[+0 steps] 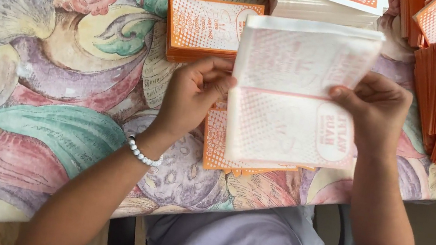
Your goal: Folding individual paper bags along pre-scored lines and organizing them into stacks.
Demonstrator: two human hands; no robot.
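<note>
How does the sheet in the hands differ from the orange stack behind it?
The sheet is held up by the left hand and right hand, single, showing its pale back; the orange stack lies flat on the table, many deep, orange face up. Both carry a dotted print.

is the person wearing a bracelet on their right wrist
No, the white bead bracelet sits on the left hand's wrist; the right hand's wrist is bare.

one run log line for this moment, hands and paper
left hand: holds paper sheet at left edge | right hand: holds right edge | sheet: raised above tablecloth | orange stack: behind
</note>
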